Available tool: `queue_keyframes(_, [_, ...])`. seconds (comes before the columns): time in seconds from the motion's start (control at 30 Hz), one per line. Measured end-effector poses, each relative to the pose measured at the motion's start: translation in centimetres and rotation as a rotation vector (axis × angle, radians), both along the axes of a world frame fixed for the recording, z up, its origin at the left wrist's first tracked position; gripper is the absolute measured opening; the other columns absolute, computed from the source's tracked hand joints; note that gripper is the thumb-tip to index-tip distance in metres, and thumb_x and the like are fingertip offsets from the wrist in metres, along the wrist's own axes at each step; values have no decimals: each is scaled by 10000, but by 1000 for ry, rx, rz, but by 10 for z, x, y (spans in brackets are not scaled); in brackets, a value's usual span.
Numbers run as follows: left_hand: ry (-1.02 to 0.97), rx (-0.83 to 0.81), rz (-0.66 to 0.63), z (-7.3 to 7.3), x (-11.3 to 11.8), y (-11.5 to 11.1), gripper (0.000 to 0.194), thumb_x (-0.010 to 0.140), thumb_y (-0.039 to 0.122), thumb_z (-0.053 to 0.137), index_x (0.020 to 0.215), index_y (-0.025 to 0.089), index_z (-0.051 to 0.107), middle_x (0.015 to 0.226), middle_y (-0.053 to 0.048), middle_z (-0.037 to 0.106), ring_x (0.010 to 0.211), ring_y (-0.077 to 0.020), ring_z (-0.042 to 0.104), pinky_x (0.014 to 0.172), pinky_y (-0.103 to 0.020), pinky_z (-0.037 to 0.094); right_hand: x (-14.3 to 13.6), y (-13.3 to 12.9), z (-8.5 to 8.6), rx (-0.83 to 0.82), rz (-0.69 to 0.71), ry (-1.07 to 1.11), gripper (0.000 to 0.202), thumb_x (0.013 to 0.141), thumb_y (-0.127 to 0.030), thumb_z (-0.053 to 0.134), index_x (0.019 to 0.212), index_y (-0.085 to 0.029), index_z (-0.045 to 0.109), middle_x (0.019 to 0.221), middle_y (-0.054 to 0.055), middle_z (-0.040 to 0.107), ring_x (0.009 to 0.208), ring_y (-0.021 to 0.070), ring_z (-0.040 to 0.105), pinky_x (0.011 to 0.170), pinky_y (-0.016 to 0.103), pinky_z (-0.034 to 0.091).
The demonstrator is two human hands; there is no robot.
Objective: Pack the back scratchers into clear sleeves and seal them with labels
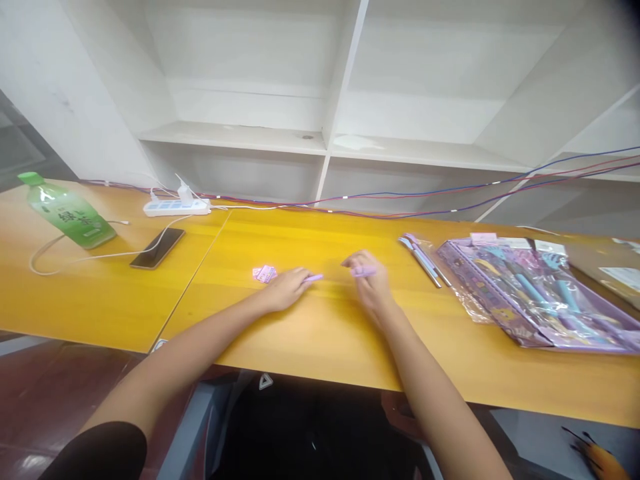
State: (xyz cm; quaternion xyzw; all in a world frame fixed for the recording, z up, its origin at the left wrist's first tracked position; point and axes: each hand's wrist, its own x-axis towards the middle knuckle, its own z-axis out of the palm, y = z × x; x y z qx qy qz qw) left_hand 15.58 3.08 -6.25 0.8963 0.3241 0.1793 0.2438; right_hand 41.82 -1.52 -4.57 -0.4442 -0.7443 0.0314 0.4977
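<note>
My left hand [289, 289] is closed on a slim purple piece [314, 277] that sticks out to the right of its fingers. Just left of this hand, small pink-and-white printed cards [265, 273] lie on the yellow table [310, 340]. My right hand [369, 281], slightly blurred, holds another short purple piece [363, 271] across its fingers. A gap separates the two hands. Further right, several slim pens [423, 260] in blue, purple and silver lie side by side, next to clear plastic wrapping [473, 303].
On the right, a purple box [517, 327] holds wrapped items. A brown package [595, 267] sits behind it. At left are a green bottle [75, 217], a phone [158, 249] and a white power strip [177, 207]. Cables run along the table's back edge.
</note>
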Motion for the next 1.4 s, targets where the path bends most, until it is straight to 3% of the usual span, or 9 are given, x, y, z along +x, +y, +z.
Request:
queue_keyframes(0.1, [-49,0,5,4,-1,0,431,1110,466,405,1330,219,682,1247,-112,716,1161,-270,659,1003,-394,496,19,2,-2,63,-172,233,436,1113,-425,393,875,-225,700,822,47,623,801,203,609,765,361,493])
queue_keyframes(0.2, [-81,-8,27,4,-2,1,403,1099,450,455,1348,240,692,1253,-95,726,1156,-262,662,1005,-391,492,30,7,-7,52,-225,450,555,1093,-583,362,862,-217,710,797,37,585,727,179,558,671,320,451])
queue_keyframes(0.4, [-98,-2,66,4,-1,1,367,1087,412,479,1294,219,712,1211,-99,728,1123,-256,664,981,-390,497,23,11,-8,-333,-112,725,721,963,-847,403,740,-208,653,584,-3,482,498,122,390,463,265,278])
queue_keyframes(0.53, [-83,1,74,5,0,0,317,1072,383,498,1202,209,730,1155,-96,729,1075,-250,666,941,-376,497,7,13,-12,-458,-64,756,651,899,-835,570,719,-212,632,553,0,533,507,124,456,462,240,324])
queue_keyframes(0.73, [-135,-32,80,-1,2,1,280,1055,370,528,1154,212,737,1114,-80,708,1036,-235,650,908,-363,482,1,15,-19,-516,-19,775,598,922,-775,598,729,-210,639,542,-1,552,477,114,422,431,229,301])
queue_keyframes(0.93, [-352,-101,284,6,4,-3,310,1007,491,616,1048,237,790,949,-31,564,896,-185,588,882,-333,465,12,15,-18,-467,-31,851,550,932,-728,628,751,-210,647,566,-7,563,470,99,419,417,218,272])
queue_keyframes(1.03, [-471,-185,302,10,3,-2,296,994,476,627,1054,211,743,785,13,535,772,-160,556,785,-298,447,14,14,-16,-466,-45,865,544,929,-719,633,751,-206,651,545,-9,552,459,98,400,410,220,251])
queue_keyframes(1.2, [-694,-361,250,5,5,1,213,951,409,672,1008,204,651,872,-3,697,806,-146,643,772,-266,484,11,12,-16,-475,-46,872,539,913,-718,654,749,-204,656,538,-9,545,468,101,412,414,221,259])
queue_keyframes(1.4, [-686,-467,203,-7,8,3,122,916,274,691,989,208,619,911,-24,765,844,-158,736,830,-291,552,11,13,-16,-465,-56,906,542,917,-722,642,743,-209,641,536,-13,523,470,107,426,410,226,261])
